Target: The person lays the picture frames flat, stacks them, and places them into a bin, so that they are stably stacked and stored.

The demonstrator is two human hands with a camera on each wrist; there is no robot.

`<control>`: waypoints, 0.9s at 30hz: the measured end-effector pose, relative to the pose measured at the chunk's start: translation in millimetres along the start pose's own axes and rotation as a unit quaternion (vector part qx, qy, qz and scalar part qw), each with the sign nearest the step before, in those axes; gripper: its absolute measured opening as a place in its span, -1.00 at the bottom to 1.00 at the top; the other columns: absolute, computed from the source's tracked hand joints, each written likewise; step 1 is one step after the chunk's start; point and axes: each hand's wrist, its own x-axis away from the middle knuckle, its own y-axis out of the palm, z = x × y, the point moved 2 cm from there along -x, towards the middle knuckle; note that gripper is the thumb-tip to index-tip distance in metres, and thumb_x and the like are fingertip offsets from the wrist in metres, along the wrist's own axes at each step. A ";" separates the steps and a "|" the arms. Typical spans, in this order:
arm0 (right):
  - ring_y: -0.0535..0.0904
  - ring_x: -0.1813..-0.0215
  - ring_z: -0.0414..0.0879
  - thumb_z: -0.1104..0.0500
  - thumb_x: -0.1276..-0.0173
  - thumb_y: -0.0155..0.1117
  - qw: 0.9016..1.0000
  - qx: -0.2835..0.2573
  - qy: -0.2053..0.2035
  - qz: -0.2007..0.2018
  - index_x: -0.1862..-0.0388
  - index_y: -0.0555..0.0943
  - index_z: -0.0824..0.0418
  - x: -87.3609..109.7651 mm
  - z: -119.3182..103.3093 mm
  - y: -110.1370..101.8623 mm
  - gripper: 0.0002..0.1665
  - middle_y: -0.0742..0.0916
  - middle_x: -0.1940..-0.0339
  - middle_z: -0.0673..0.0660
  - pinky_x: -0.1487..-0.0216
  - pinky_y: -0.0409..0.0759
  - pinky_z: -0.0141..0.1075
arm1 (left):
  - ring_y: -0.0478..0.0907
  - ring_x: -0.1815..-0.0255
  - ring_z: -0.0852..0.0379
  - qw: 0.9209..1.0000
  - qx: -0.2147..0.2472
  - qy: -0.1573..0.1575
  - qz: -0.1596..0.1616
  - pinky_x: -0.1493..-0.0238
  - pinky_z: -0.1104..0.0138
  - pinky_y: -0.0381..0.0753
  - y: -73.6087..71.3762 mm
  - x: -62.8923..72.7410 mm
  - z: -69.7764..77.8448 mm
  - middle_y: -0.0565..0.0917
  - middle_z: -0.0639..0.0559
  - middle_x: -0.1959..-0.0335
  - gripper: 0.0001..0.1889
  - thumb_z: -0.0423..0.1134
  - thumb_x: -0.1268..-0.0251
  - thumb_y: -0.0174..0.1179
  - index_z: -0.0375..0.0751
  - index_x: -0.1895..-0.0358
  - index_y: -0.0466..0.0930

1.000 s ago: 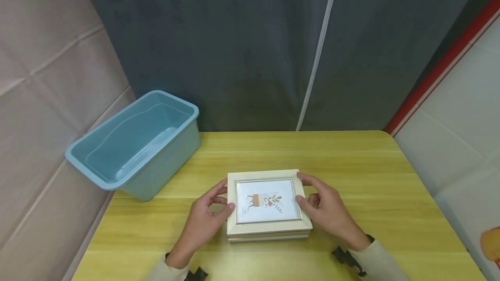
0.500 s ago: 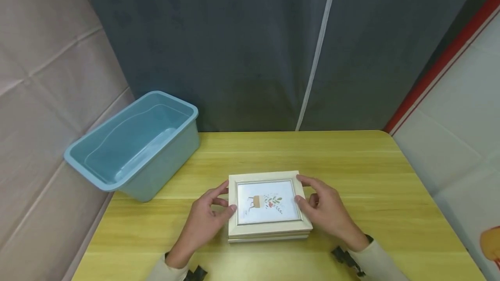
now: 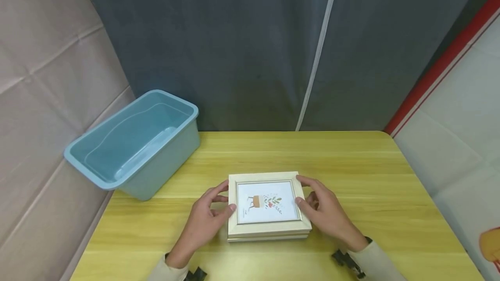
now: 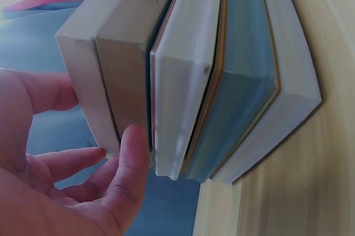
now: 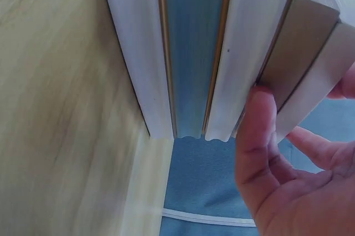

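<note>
A cream picture frame (image 3: 269, 203) with a deer-and-flowers print lies flat on top of a stack of frames. The wrist views show the layers beneath: a brown frame (image 4: 125, 75), a white frame (image 5: 244, 47), a blue frame (image 4: 244, 75) and a white bottom frame (image 5: 136, 53) on the table. My left hand (image 3: 205, 220) grips the stack's left side, thumb over the top frame's border, with one fingertip against the brown edge. Opposite it, my right hand (image 3: 330, 211) holds the right side the same way, a fingertip at the brown edge.
A blue plastic tub (image 3: 172, 155) stands at the back left of the wooden table (image 3: 332, 151), partly over its left edge. Behind the table hangs a dark grey curtain (image 3: 234, 55). A pale wall covering (image 3: 50, 99) borders the left side.
The top frame has shifted very slightly toward me on the stack, with both hands staying at its sides. The lower frames and the tub look unmoved.
</note>
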 end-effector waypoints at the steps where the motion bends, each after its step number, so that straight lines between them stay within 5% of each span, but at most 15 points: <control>1: 0.60 0.32 -0.18 0.11 -0.51 0.40 1.000 -0.003 0.004 -0.001 -0.59 0.41 0.01 0.1 0.5 0.3 -0.28 0.66 -0.22 0.15 0.38 0.67 -0.33 | 0.66 -0.18 -0.02 1.000 0.004 -0.001 0.001 0.10 0.39 0.77 0.4 0.0 -0.4 0.61 0.02 -0.38 -0.29 -0.26 -0.33 0.46 0.03 -0.54 0.46; 16: 0.61 -0.04 0.01 0.03 -0.59 0.30 0.999 -0.035 0.036 -0.017 -0.59 0.38 -0.15 4.7 5.2 1.9 -0.34 0.63 -0.27 0.10 0.14 0.70 -0.29 | 0.64 -0.20 0.00 1.000 0.006 -0.006 0.005 0.01 0.35 0.75 -1.1 0.6 0.4 0.63 0.03 -0.36 -0.39 -0.23 -0.40 0.42 0.10 -0.48 0.51; 27: 0.61 -0.09 0.02 0.07 -0.63 0.25 0.999 -0.030 0.014 -0.019 -0.61 0.37 -0.13 4.4 8.0 4.4 -0.36 0.58 -0.43 0.11 0.14 0.70 -0.29 | 0.64 -0.26 -0.06 0.998 -0.026 0.026 0.059 0.00 0.36 0.75 -46.8 -1.3 12.9 0.62 0.03 -0.37 -0.51 -0.19 -0.51 0.34 0.07 -0.43 0.52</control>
